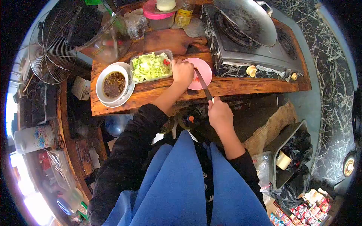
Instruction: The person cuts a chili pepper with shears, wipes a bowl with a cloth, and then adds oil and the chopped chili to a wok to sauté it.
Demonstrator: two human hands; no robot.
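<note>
Item: 1 kitchen knife [204, 83], handle in the right hand [221, 113], fingers wrapped closed round it. Long axis: slants forward and leftward from that grip; blade over 1 pink plate [205, 68], tip just beside the left hand [183, 73]. Nearer hand: left to the tip, right to the handle. Left fingers: bent over the plate's left side; whether pinching anything, cannot tell. Red pieces [196, 79]: on the plate, between the 2 hands, left of the blade. Beside the left hand, leftward: 1 clear tub [154, 79] of shredded lettuce [148, 67].
</note>
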